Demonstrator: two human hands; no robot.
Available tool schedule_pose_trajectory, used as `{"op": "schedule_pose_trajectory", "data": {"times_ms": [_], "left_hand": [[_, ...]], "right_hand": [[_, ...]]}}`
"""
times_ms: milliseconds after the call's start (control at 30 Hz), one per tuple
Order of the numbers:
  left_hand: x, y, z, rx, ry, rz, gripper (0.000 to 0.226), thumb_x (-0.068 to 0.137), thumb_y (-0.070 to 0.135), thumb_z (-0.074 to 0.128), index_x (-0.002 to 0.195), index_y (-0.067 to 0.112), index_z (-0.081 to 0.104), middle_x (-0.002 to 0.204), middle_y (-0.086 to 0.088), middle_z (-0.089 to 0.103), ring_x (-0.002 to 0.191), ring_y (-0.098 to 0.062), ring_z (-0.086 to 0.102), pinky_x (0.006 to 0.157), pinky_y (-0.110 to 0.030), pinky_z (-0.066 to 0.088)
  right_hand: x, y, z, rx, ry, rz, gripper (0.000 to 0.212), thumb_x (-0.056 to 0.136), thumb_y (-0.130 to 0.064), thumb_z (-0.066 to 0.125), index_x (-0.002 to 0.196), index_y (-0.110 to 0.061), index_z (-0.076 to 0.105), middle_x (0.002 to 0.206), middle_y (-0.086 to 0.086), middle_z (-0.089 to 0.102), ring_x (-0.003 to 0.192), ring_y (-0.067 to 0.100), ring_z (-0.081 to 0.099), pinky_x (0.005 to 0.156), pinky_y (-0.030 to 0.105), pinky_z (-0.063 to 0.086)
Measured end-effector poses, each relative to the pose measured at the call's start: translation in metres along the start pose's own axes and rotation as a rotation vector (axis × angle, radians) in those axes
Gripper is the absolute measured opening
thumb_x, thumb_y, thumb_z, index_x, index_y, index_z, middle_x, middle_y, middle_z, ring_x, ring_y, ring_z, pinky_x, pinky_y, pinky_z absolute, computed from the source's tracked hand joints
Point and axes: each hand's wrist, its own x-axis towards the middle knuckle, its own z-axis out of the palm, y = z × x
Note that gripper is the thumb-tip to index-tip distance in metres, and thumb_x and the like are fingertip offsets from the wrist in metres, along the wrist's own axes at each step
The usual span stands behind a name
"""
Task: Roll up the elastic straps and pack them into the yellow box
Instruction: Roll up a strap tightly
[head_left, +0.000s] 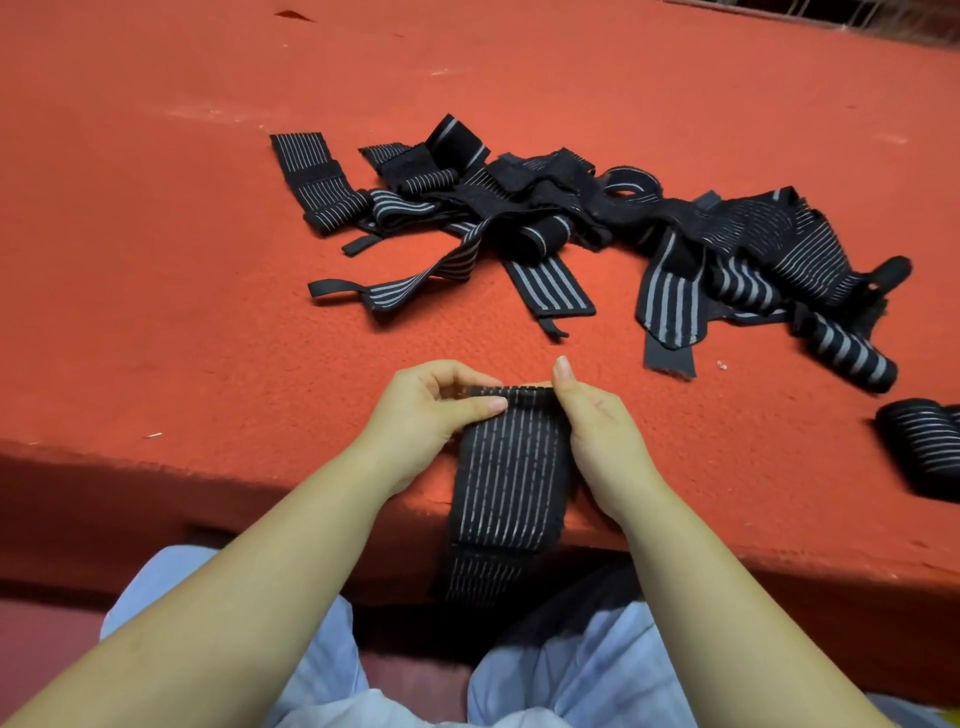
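- Both forearms stretched forward from the lap, left hand and right hand meeting at the near edge of the red worktop.
- Between them, a black striped elastic strap, far end turned into a small roll, loose tail hanging over the worktop's edge toward the knees.
- Left grip pinching the roll's left end, thumb laid across the top; right grip curled on the right end, index finger raised.
- Farther back, a tangled pile of straps; two rolled straps at right.
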Motion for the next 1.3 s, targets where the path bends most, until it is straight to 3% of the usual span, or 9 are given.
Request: {"op": "schedule_pose_trajectory", "data": {"times_ms": [133,267,367,567,700,867,967,1067,1300], "left_hand": [[-0.001,-0.004,-0.004,0.011,-0.055,0.037,0.021,0.075,-0.006,0.069,0.079,0.015,0.065,0.07,0.007,0.068,0.066,-0.005,0.063,0.063,-0.017,0.05],[-0.002,-0.007,-0.001,0.069,-0.107,0.041,0.015,0.073,0.013,0.072,0.085,0.018,0.066,0.081,0.003,0.067,0.073,-0.007,0.062,0.064,-0.016,0.048],[-0.002,-0.008,0.001,0.13,-0.067,0.049,0.005,0.081,0.014,0.067,0.086,0.015,0.066,0.074,0.002,0.064,0.067,-0.005,0.057,0.055,-0.012,0.042],[-0.002,-0.007,0.001,0.079,-0.028,0.127,0.02,0.083,-0.004,0.061,0.096,0.011,0.064,0.055,0.02,0.061,0.054,0.009,0.054,0.055,-0.005,0.041],[-0.001,-0.009,-0.002,0.012,-0.037,0.086,0.025,0.08,-0.009,0.062,0.084,0.015,0.065,0.068,0.01,0.067,0.064,-0.002,0.061,0.06,-0.014,0.049],[-0.002,-0.01,-0.006,0.086,-0.066,0.133,0.032,0.075,-0.017,0.061,0.077,0.015,0.065,0.078,0.014,0.07,0.077,0.0,0.062,0.072,-0.014,0.05],[-0.001,-0.01,-0.005,0.04,-0.143,0.072,0.026,0.078,-0.003,0.066,0.096,0.016,0.065,0.086,0.004,0.07,0.076,-0.006,0.066,0.068,-0.017,0.051],[0.002,-0.011,-0.002,0.08,-0.132,0.044,0.016,0.083,0.005,0.065,0.095,0.015,0.066,0.082,0.0,0.071,0.073,-0.008,0.066,0.064,-0.02,0.05],[0.0,-0.01,-0.006,-0.072,-0.029,0.104,0.026,0.078,-0.015,0.059,0.081,0.01,0.063,0.063,0.008,0.067,0.054,0.0,0.06,0.049,-0.011,0.044]], "right_hand": [[0.0,0.004,0.0,0.01,0.003,-0.047,0.018,0.091,-0.012,0.054,0.087,-0.015,0.072,0.083,0.001,0.069,0.077,0.01,0.062,0.073,0.024,0.047],[0.0,0.01,-0.01,0.129,-0.025,-0.059,0.023,0.086,-0.004,0.061,0.098,-0.023,0.067,0.082,0.004,0.062,0.074,0.015,0.059,0.069,0.029,0.048],[0.001,0.012,-0.015,0.207,-0.047,-0.068,0.03,0.084,0.001,0.061,0.107,-0.019,0.063,0.074,-0.002,0.064,0.065,0.009,0.062,0.06,0.02,0.051],[0.002,0.014,-0.009,0.144,0.002,-0.099,0.014,0.084,-0.021,0.064,0.095,-0.014,0.069,0.084,0.004,0.072,0.076,0.013,0.067,0.069,0.024,0.053],[0.003,0.011,-0.002,-0.03,0.033,-0.1,0.034,0.089,-0.039,0.057,0.081,-0.008,0.067,0.074,0.008,0.065,0.067,0.015,0.058,0.064,0.027,0.045],[0.004,0.015,-0.006,0.054,-0.01,-0.119,0.008,0.086,-0.009,0.064,0.087,-0.016,0.066,0.072,-0.003,0.065,0.063,0.003,0.059,0.058,0.015,0.045],[0.002,0.018,-0.014,0.152,-0.06,-0.117,0.021,0.08,-0.008,0.07,0.095,-0.023,0.067,0.083,0.006,0.064,0.073,0.015,0.063,0.068,0.029,0.052],[0.003,0.018,-0.017,0.181,-0.046,-0.1,0.026,0.074,-0.012,0.076,0.094,-0.026,0.068,0.087,0.006,0.067,0.079,0.021,0.064,0.079,0.043,0.049],[0.002,0.01,-0.008,0.078,-0.069,-0.098,0.031,0.076,-0.044,0.059,0.082,-0.015,0.065,0.07,-0.003,0.066,0.063,0.008,0.061,0.06,0.022,0.049]]}}
